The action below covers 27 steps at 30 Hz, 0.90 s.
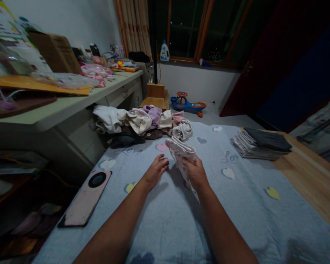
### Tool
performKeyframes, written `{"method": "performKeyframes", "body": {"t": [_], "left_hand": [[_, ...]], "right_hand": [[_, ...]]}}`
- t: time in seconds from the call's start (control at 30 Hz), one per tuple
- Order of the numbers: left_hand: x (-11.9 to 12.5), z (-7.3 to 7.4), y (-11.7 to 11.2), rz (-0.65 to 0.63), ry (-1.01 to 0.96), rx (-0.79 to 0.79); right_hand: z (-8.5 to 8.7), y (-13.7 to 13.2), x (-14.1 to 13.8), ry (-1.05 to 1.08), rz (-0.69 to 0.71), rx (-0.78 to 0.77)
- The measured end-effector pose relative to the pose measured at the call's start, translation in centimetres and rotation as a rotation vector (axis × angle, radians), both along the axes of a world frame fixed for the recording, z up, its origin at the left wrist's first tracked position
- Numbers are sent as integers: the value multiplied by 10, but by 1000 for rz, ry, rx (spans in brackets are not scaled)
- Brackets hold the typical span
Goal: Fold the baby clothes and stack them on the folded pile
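Note:
My right hand (pixel 195 171) grips a small pale pink patterned garment (pixel 180 151), which is lifted off the grey-blue sheet (pixel 236 205). My left hand (pixel 157 169) hovers just left of it, fingers loosely curled and holding nothing. A heap of unfolded clothes (pixel 143 121) in white, cream, lilac and pink lies at the far edge of the sheet. To the right sits a neat stack of folded clothes (pixel 261 143) with a dark grey piece on top.
A pink phone (pixel 85 198) lies on the sheet's left side. A cluttered desk (pixel 63 104) runs along the left. Bare wooden boards (pixel 310 172) show at the right. A blue toy ride-on car (pixel 188 103) and a wooden box stand on the floor beyond.

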State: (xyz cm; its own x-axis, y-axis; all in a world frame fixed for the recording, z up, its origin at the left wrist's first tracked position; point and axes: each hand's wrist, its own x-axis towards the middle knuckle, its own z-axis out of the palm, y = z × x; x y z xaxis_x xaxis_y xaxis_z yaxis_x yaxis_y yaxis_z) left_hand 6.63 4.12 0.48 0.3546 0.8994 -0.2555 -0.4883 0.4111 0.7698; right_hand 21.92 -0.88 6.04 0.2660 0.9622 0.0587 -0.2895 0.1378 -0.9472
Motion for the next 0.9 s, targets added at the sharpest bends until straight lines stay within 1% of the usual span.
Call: {"method": "performKeyframes", "body": {"t": [0.07,0.17,0.4,0.5,0.57,0.63,0.73,0.8,0.9], "left_hand": [[2,-1,-3,-36,-9,11],[2,-1,-4,-95,-38,54],[4,4,-6,-118,-53,121],[7,7,-8,-116,-79,118],[7,7,-8,-86,-77,98],[6,6,-6,-26,-57,79],[1,2,-1,75,17,59],[-1,-2,3,122,87,64],[-2,-8,6,160,228,107]], "right_hand": [[3,1,-1,180,-46,-34],[5,2,-1,354,-90,-51],[1,8,9,609,-134,-123],[-1,9,13,654,-165,-120],[-6,8,18,627,-184,-88],[-13,6,26,572,-205,-68],[-27,2,43,458,-240,-119],[-38,-1,55,331,-268,-190],[-56,-5,66,69,-293,-252]]}}
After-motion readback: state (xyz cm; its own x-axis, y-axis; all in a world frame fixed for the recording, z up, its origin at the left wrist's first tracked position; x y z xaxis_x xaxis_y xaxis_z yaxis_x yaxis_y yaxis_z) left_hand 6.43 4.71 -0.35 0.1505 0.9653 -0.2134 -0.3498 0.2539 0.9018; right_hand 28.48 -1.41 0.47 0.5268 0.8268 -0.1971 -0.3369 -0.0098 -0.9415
